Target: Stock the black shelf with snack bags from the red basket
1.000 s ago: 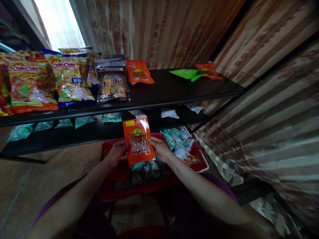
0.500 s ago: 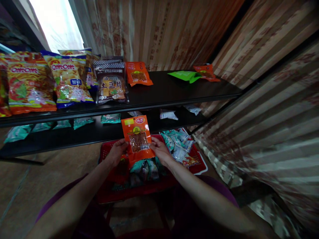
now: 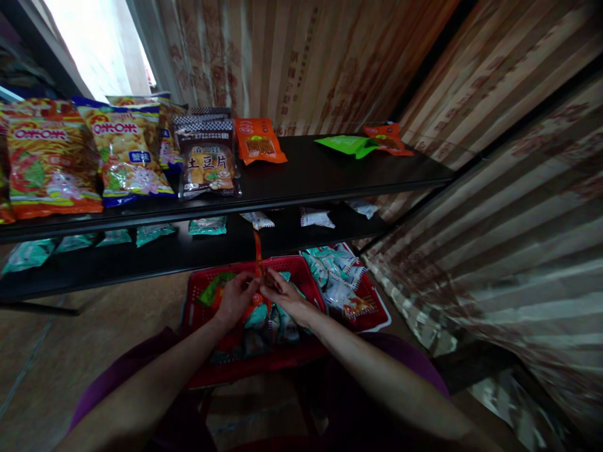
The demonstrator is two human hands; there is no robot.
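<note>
An orange snack packet [image 3: 259,254] is turned edge-on above the red basket [image 3: 195,295], so its printed front is out of sight. My right hand [image 3: 285,296] is closed on the packet's near side. My left hand [image 3: 237,296] pinches at its other side, fingertips against the edge. Below the hands, the basket holds teal and white packets [image 3: 287,323], a green packet [image 3: 213,287] and more orange packaging partly covered by my left hand.
A black shelf [image 3: 301,169] carries noodle-snack bags [image 3: 54,166], potato-slice bags [image 3: 207,160], an orange packet [image 3: 258,141] and a green pouch [image 3: 346,145]. Small packets [image 3: 207,225] lie on the lower shelf. A second red basket [image 3: 372,314] sits right. Striped curtains [image 3: 471,251] border the right.
The orange packet has turned from facing me to edge-on. My hands have drawn closer together, uncovering the green packet in the basket.
</note>
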